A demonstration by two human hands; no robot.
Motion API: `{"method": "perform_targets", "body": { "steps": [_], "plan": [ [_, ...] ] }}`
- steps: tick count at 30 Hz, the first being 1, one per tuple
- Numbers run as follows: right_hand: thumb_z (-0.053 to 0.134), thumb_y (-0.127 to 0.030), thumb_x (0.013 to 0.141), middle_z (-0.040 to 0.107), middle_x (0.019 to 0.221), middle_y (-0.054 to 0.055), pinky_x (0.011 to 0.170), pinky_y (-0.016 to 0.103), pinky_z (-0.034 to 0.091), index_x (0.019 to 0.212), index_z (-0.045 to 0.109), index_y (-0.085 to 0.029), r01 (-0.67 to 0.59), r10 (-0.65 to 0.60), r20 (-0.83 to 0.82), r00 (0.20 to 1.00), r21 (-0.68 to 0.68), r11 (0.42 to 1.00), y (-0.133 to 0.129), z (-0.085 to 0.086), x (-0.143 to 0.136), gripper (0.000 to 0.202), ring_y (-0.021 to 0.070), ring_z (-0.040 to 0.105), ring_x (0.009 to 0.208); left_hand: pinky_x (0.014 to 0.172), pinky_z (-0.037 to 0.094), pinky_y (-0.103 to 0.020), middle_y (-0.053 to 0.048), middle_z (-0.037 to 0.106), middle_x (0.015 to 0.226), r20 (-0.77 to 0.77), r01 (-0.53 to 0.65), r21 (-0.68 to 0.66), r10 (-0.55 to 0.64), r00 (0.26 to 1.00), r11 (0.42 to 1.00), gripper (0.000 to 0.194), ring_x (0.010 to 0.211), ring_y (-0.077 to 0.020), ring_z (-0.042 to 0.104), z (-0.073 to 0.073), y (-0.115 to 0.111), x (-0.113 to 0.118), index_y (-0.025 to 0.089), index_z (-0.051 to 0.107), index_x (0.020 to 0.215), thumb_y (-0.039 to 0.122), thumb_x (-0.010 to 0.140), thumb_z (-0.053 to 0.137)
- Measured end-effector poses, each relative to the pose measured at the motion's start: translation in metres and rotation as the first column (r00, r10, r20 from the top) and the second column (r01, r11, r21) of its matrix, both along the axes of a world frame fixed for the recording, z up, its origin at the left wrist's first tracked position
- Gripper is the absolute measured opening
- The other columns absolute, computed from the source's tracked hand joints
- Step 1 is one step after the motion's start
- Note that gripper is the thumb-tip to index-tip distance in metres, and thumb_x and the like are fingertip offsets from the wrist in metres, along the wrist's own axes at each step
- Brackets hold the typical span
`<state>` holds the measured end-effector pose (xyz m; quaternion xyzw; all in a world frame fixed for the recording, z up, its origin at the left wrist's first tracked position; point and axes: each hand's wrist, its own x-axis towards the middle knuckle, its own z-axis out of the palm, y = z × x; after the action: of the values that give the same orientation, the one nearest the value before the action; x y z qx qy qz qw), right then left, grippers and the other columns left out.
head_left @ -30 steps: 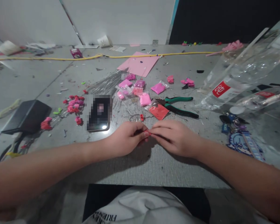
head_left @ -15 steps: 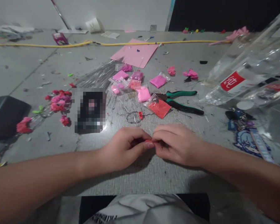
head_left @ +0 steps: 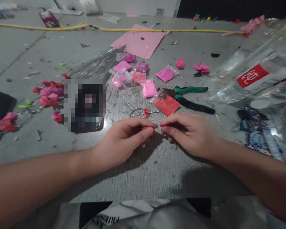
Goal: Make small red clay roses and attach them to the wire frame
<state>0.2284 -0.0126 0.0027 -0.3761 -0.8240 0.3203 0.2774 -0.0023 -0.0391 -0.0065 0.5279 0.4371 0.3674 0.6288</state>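
Note:
Between the thumb and fingers of my left hand (head_left: 125, 136) is a small piece of red clay (head_left: 145, 128), mostly covered by the fingers. My right hand (head_left: 190, 132) is a short gap to the right, its thumb and index finger pinched together; whatever they hold, if anything, is hidden. Just beyond my fingertips lies a bent wire frame with a twisted stem (head_left: 154, 112), and a little red clay flower (head_left: 146, 112) sits on it. A clear bag of red clay (head_left: 167, 104) rests behind my right hand, against the pliers (head_left: 193, 103) with green and black handles.
Several bags of pink and purple clay (head_left: 149, 89) lie mid-table beside a bundle of thin wires (head_left: 92, 67). A blurred-out phone (head_left: 88, 108) and clay flowers (head_left: 50, 93) are leftward. Plastic bottles (head_left: 255, 76) and a keychain (head_left: 264, 141) lie rightward. A yellow cable (head_left: 133, 30) crosses behind.
My hands have come apart from each other, leaving the red clay in the left one. The view has tilted down slightly, so the table items sit higher.

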Motion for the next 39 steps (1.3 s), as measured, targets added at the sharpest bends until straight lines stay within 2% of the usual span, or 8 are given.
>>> {"method": "perform_targets", "body": {
  "steps": [4, 10, 15, 20, 26, 29, 33, 39],
  "plan": [
    [0.077, -0.025, 0.091, 0.068, 0.061, -0.006, 0.048, 0.02, 0.045, 0.085, 0.069, -0.02, 0.028, -0.03, -0.008, 1.0, -0.16, 0.987, 0.001, -0.002, -0.003, 0.011, 0.0079, 0.062, 0.048, 0.058, 0.05, -0.018, 0.001, 0.069, 0.079, 0.109, -0.068, -0.1, 0.079, 0.991, 0.993, 0.013, 0.063, -0.0064, 0.058, -0.004, 0.005, 0.001, 0.018, 0.076, 0.095, 0.03, 0.09, 0.078],
    [0.07, -0.022, 0.097, 0.068, 0.062, -0.004, 0.056, 0.022, 0.044, 0.083, 0.07, -0.018, -0.059, 0.056, 0.058, 0.997, 0.042, 0.997, 0.0, -0.001, -0.001, 0.015, 0.0084, 0.061, 0.055, 0.052, 0.046, -0.014, 0.002, 0.067, 0.072, 0.157, -0.017, -0.149, 0.041, 0.987, 0.989, 0.013, 0.056, -0.0043, 0.056, 0.002, 0.006, 0.001, 0.017, 0.071, 0.086, 0.027, 0.092, 0.076],
    [0.06, -0.02, 0.101, 0.072, 0.088, 0.007, 0.072, 0.03, 0.049, 0.099, 0.075, -0.012, -0.135, 0.09, 0.197, 0.976, 0.227, 0.965, 0.004, -0.013, -0.004, 0.017, 0.0173, 0.065, 0.078, 0.045, 0.039, -0.013, 0.005, 0.059, 0.064, 0.128, -0.03, -0.145, 0.049, 0.991, 0.989, 0.031, 0.049, -0.0031, 0.048, 0.007, 0.007, 0.003, 0.015, 0.061, 0.074, 0.034, 0.095, 0.072],
    [0.062, -0.021, 0.099, 0.069, 0.091, 0.009, 0.074, 0.035, 0.049, 0.097, 0.08, -0.013, -0.132, 0.074, 0.23, 0.97, 0.25, 0.959, 0.008, -0.019, -0.009, 0.019, 0.0206, 0.062, 0.082, 0.047, 0.039, -0.014, 0.005, 0.056, 0.063, 0.137, -0.026, -0.104, 0.04, 0.99, 0.994, 0.032, 0.051, -0.0038, 0.046, 0.004, 0.009, 0.003, 0.016, 0.059, 0.075, 0.037, 0.096, 0.071],
    [0.061, -0.027, 0.102, 0.069, 0.098, 0.012, 0.08, 0.036, 0.05, 0.107, 0.078, -0.012, -0.245, 0.19, 0.267, 0.945, 0.188, 0.951, 0.011, -0.011, -0.001, 0.023, 0.0223, 0.063, 0.09, 0.048, 0.039, -0.015, 0.004, 0.059, 0.066, 0.153, -0.002, -0.106, 0.019, 0.988, 0.994, 0.025, 0.052, -0.0046, 0.048, 0.003, 0.009, 0.002, 0.017, 0.062, 0.08, 0.033, 0.096, 0.071],
    [0.063, -0.023, 0.101, 0.072, 0.096, 0.007, 0.08, 0.032, 0.05, 0.106, 0.077, -0.016, -0.145, 0.129, 0.146, 0.981, 0.106, 0.984, 0.016, -0.01, 0.001, 0.016, 0.0182, 0.066, 0.088, 0.05, 0.041, -0.017, 0.002, 0.063, 0.069, 0.185, -0.011, -0.116, 0.032, 0.982, 0.993, 0.022, 0.055, -0.0062, 0.051, 0.002, 0.008, 0.002, 0.017, 0.064, 0.08, 0.031, 0.094, 0.073],
    [0.071, -0.025, 0.095, 0.072, 0.083, 0.002, 0.07, 0.029, 0.046, 0.092, 0.076, -0.019, 0.009, -0.014, 0.146, 0.989, 0.036, 0.999, 0.02, -0.009, -0.006, 0.009, 0.0155, 0.064, 0.075, 0.055, 0.045, -0.019, 0.0, 0.068, 0.073, 0.204, -0.02, -0.113, 0.043, 0.978, 0.993, 0.018, 0.06, -0.0083, 0.056, 0.0, 0.008, 0.003, 0.017, 0.067, 0.081, 0.029, 0.091, 0.076],
    [0.075, -0.025, 0.09, 0.065, 0.082, 0.001, 0.063, 0.027, 0.042, 0.089, 0.072, -0.017, 0.035, -0.031, 0.191, 0.981, -0.015, 0.999, 0.016, -0.008, -0.012, 0.009, 0.0124, 0.056, 0.067, 0.055, 0.043, -0.02, 0.0, 0.067, 0.073, 0.209, -0.019, -0.12, 0.044, 0.977, 0.993, 0.018, 0.06, -0.0084, 0.055, 0.0, 0.008, 0.003, 0.017, 0.067, 0.081, 0.028, 0.091, 0.075]
  ]
}}
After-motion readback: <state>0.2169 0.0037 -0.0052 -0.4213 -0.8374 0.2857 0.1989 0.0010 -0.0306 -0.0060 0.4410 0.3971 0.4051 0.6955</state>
